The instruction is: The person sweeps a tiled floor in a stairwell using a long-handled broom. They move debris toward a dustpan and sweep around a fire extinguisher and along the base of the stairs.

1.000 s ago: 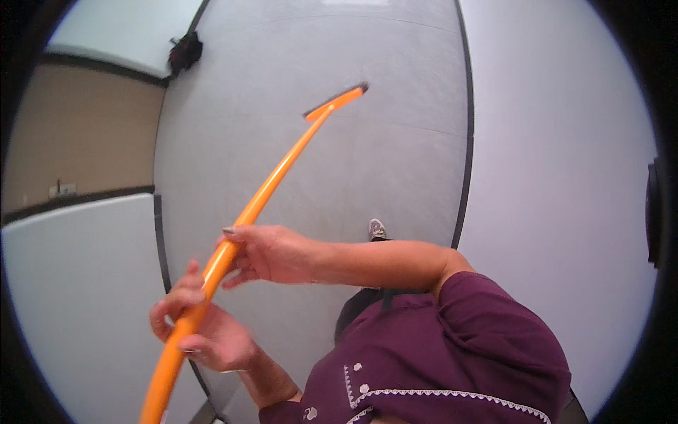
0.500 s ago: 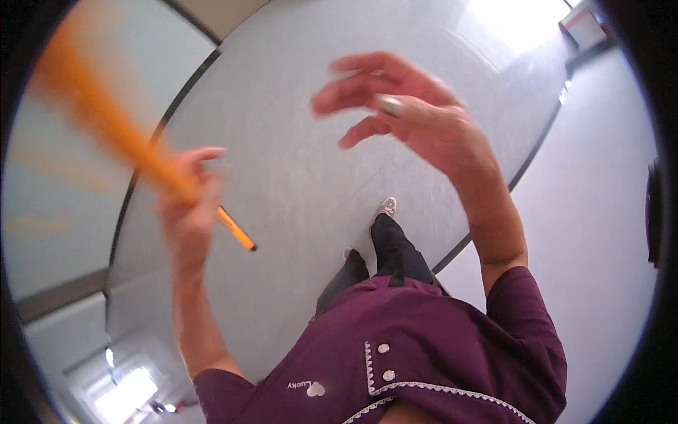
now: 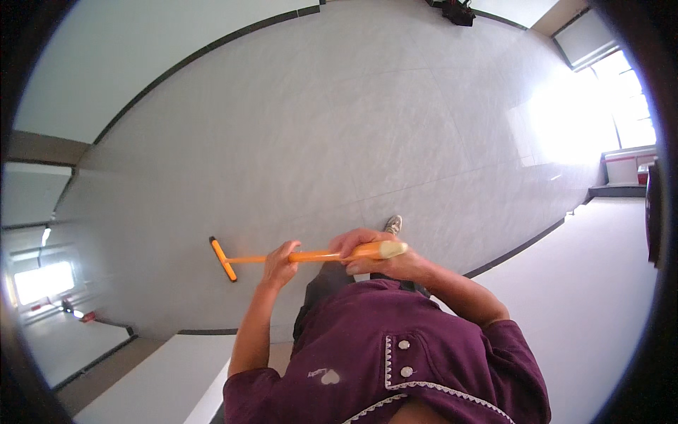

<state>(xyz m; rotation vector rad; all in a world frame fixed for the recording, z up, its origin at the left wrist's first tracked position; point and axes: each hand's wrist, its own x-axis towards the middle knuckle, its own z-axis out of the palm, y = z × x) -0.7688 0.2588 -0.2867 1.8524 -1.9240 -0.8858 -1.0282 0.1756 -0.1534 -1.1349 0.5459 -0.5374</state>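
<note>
An orange floor squeegee (image 3: 314, 256) with a long handle lies across the front of my body in the head view. Its narrow crossbar, dark along one edge, rests at the floor on the left; I cannot make out its underside. My left hand (image 3: 280, 266) is wrapped round the middle of the handle. Closer to the pale, worn-looking handle end, my right hand (image 3: 357, 244) is closed round it too, palm partly hidden by the handle. My own shoe (image 3: 393, 225) shows just beyond the right hand.
Glossy grey floor (image 3: 339, 141) stretches ahead, bordered by dark skirting along pale walls (image 3: 176, 42). At the far wall sits a black bag (image 3: 459, 13). Bright windows stand at the right (image 3: 628, 106) and the left. A white wall (image 3: 565, 283) rises close on my right.
The squeegee has swung down from its raised, blurred position, its crossbar now at the floor on the left. My right hand, open and apart before, has taken hold of the handle.
</note>
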